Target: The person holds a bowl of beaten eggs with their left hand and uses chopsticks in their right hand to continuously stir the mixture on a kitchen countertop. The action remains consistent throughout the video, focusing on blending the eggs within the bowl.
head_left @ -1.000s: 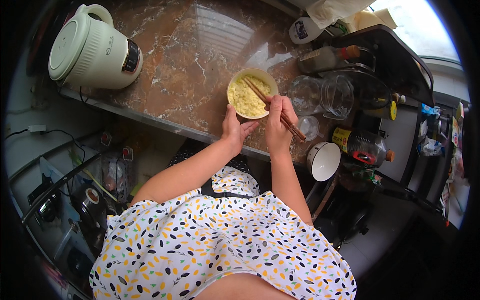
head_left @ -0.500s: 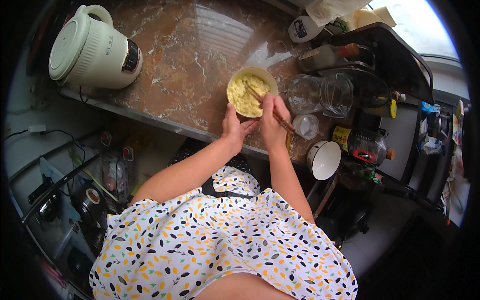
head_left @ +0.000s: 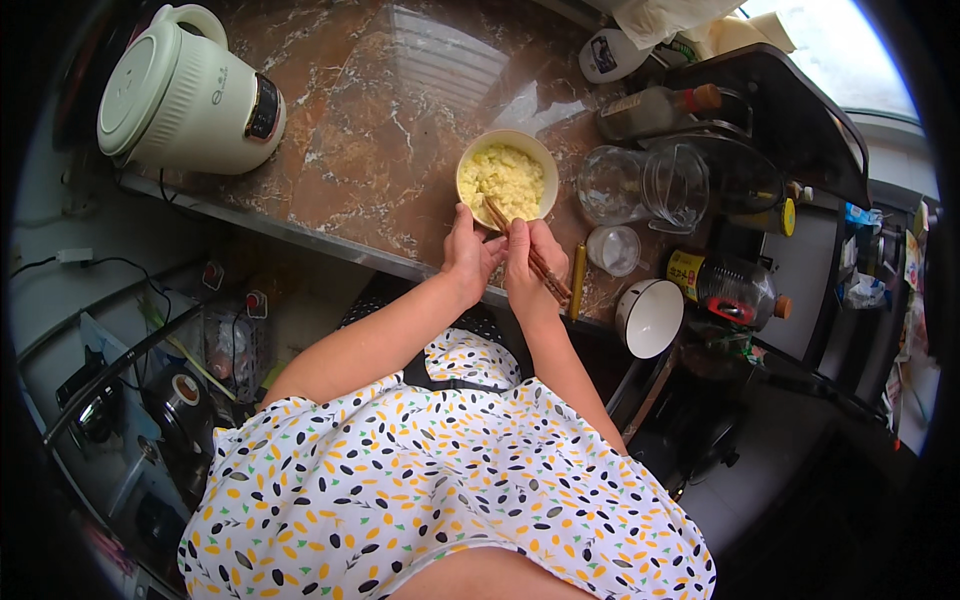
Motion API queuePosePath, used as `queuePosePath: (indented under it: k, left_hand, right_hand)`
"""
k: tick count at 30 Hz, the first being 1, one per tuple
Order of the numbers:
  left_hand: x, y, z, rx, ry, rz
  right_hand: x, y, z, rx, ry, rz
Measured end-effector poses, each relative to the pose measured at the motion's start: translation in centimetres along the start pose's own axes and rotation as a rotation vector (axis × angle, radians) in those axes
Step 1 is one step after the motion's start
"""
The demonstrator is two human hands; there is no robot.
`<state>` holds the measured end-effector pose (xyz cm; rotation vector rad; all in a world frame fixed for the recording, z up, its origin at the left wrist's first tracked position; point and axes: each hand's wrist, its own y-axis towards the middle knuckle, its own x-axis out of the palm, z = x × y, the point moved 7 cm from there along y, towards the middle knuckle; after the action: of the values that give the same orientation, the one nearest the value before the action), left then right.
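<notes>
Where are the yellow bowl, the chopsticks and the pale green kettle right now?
yellow bowl point(head_left: 470, 160): head view, on its left rim, bare of food.
chopsticks point(head_left: 553, 280): head view, on the shafts behind the right hand point(head_left: 528, 258).
pale green kettle point(head_left: 175, 95): head view, on the side of its body.

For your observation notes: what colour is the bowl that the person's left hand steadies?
Pale yellow bowl, steadied by the left hand; seen in the head view.
</notes>
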<state>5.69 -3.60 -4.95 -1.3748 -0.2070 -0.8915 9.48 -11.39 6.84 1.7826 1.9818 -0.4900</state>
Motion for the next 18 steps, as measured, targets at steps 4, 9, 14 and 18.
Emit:
queuePosePath:
  k: [4, 9, 14, 18]
  left_hand:
    - [0.7, -0.8, 0.5, -0.002, 0.008, 0.076]
    - [0.4, -0.3, 0.3, 0.027, -0.021, 0.025]
    - [0.0, -0.1, 0.0, 0.003, -0.002, 0.037]
    - [0.0, 0.2, 0.3, 0.026, -0.028, 0.023]
  right_hand:
    - [-1.1, 0.1, 2.3, 0.127, 0.259, 0.036]
    - [-1.0, 1.0, 0.4, 0.116, 0.263, 0.097]
    - [0.6, -0.3, 2.6, 0.111, 0.192, 0.015]
    - [-1.3, 0.4, 1.4, 0.165, 0.359, 0.074]
